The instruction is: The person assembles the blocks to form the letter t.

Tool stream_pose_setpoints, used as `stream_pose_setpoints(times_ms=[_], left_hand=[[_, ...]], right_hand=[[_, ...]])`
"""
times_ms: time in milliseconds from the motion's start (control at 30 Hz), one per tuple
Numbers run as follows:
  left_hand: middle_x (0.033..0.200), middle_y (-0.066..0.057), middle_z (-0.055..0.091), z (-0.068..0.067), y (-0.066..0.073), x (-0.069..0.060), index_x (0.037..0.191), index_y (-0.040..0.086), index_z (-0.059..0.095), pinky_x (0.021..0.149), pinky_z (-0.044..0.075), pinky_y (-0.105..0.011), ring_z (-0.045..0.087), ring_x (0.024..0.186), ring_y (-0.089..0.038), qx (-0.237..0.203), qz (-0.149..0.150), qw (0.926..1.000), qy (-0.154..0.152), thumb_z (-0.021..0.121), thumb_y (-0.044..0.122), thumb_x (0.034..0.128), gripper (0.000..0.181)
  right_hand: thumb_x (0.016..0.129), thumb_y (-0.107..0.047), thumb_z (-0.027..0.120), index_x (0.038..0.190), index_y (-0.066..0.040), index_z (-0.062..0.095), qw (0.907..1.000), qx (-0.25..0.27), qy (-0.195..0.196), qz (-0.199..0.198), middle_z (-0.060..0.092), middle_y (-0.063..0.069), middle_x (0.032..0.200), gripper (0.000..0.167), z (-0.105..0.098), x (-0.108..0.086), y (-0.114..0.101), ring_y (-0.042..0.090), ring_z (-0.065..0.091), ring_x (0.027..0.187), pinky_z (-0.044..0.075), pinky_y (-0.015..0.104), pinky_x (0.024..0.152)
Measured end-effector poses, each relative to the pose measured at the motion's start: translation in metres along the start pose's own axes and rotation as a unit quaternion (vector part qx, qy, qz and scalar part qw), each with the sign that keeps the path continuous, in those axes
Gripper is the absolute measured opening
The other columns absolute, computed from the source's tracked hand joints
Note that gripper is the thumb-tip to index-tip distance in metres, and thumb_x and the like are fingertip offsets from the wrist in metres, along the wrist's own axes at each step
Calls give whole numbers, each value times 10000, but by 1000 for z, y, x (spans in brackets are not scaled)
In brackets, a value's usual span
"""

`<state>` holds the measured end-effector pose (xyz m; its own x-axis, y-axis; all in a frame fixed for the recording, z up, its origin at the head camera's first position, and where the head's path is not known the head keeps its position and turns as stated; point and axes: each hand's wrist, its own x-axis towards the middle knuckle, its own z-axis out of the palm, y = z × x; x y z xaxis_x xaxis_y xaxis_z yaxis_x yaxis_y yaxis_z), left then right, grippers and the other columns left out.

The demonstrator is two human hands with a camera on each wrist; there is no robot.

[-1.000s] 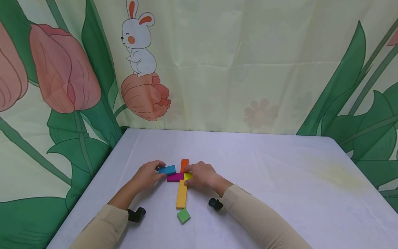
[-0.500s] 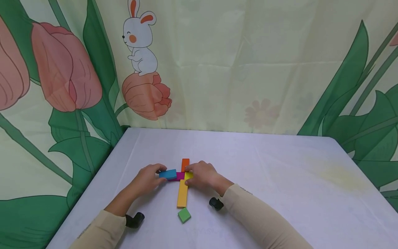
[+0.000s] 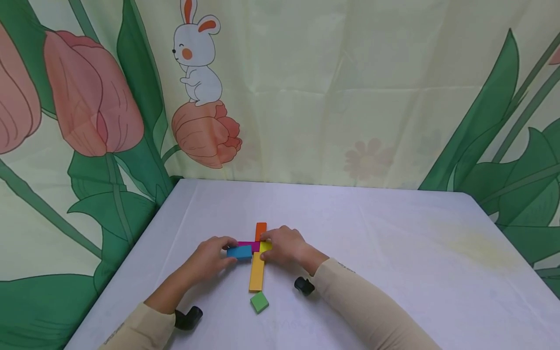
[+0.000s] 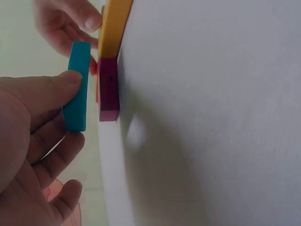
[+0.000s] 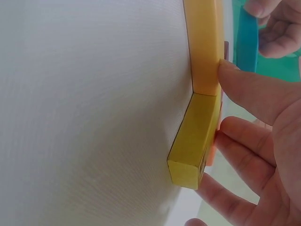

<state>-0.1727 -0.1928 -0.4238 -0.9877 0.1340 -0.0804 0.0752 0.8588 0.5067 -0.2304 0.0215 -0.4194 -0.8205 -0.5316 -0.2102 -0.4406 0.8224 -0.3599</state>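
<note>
My left hand (image 3: 210,257) pinches a blue block (image 3: 239,253) between thumb and fingers. In the left wrist view the blue block (image 4: 77,89) hangs above the tabletop, apart from the magenta block (image 4: 109,89). My right hand (image 3: 284,247) rests its fingertips on the joined blocks. In the right wrist view its thumb touches the amber block (image 5: 204,47), and its other fingers lie by the yellow block (image 5: 193,136). An orange block (image 3: 260,231) stands at the far end of this cross-like layout. The right palm partly hides the yellow block in the head view.
A green block (image 3: 259,302) lies turned at the near end of the amber block. The white table (image 3: 393,253) spreads widely to the right. Behind it hangs a curtain (image 3: 297,97) printed with tulips and a rabbit. Black wrist cameras sit under both forearms.
The blue block in my left hand has moved nearer and slightly right, from the magenta block's far side to its near side in the head view. The right hand has stayed nearly still.
</note>
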Motion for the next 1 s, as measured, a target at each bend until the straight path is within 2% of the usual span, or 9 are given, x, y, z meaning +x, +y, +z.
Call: stream_pose_setpoints(times_ms=[367, 667, 1000], left_hand=[[1110, -28, 655, 3, 7, -15, 1195, 118, 677, 885, 557, -393, 607, 1075, -242, 53, 306, 9995, -14, 844, 154, 819, 413], [1098, 0, 653, 5, 10, -23, 1197, 123, 674, 878, 559, -400, 605, 1066, -230, -87, 359, 9991, -200, 850, 166, 810, 427], [1101, 19, 662, 7, 14, -29, 1183, 124, 683, 920, 538, -425, 613, 1064, -223, -226, 490, 9983, -225, 846, 154, 813, 405]], right_hand=[[875, -409, 763, 1342, -231, 653, 10000, -65, 6, -8, 644, 0, 1249, 512, -1, -2, -1, 248, 511, 1188, 477, 436, 921], [864, -415, 769, 1340, -232, 654, 9999, -116, 29, 5, 649, 2, 1235, 523, -2, -2, -2, 248, 516, 1183, 464, 432, 902], [868, -410, 766, 1342, -234, 653, 9999, -168, 31, -9, 646, 0, 1260, 519, -2, -2, -2, 259, 518, 1200, 461, 450, 925]])
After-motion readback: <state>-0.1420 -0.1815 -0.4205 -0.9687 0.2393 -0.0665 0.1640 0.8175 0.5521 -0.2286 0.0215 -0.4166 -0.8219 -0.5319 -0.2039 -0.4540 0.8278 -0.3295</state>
